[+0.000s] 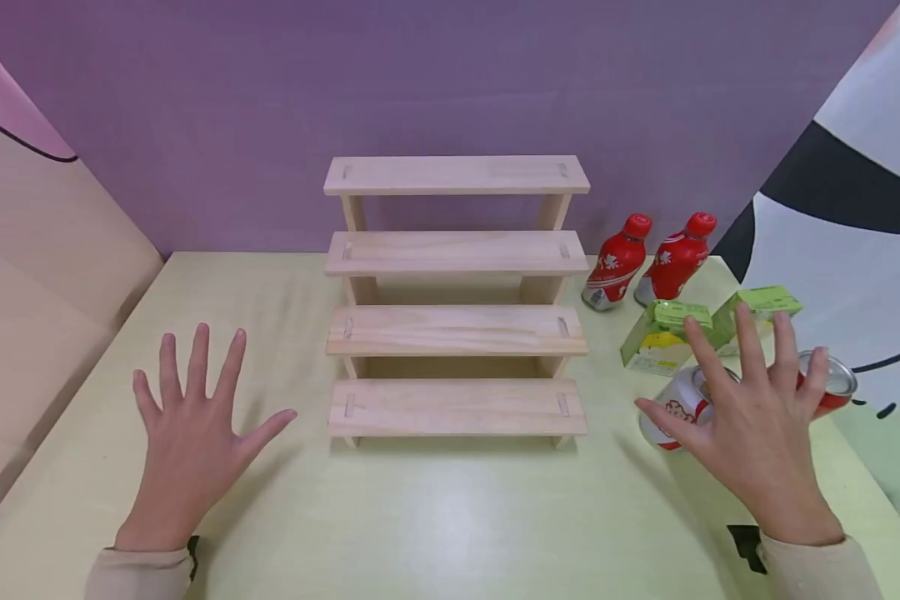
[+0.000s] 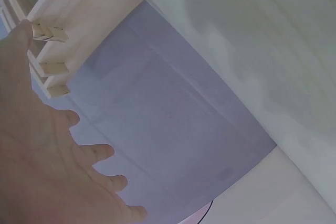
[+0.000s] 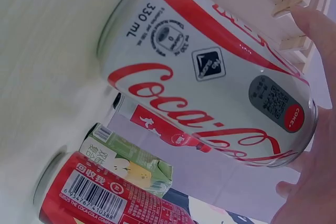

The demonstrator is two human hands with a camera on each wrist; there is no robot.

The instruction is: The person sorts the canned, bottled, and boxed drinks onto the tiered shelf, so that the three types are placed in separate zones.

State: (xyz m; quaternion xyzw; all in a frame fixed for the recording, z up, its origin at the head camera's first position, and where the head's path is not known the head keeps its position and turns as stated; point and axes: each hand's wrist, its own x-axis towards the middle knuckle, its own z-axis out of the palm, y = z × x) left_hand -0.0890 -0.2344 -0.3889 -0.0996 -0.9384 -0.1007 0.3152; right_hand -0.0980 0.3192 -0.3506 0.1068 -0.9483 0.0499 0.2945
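Observation:
My left hand [image 1: 191, 450] hovers with fingers spread to the left of a four-step wooden display rack [image 1: 457, 329], holding nothing. Spread fingers also show on my right hand [image 1: 768, 442], which is over the cans on the right and grips none of them. Partly behind it stands a white Coca-Cola can [image 1: 663, 421], large in the right wrist view. A red Coca-Cola can [image 3: 110, 192] stands farther right, mostly covered by the hand in the head view. Two green drink cartons [image 1: 656, 337] lie beyond the fingertips, and behind them stand two red bottles [image 1: 615, 262].
The rack stands at mid-table near the purple back wall [image 1: 450, 83]. A pale side panel [image 1: 45, 250] borders the table [image 1: 450, 517] on the left. On the right rises a panel with a black and white print [image 1: 832, 250].

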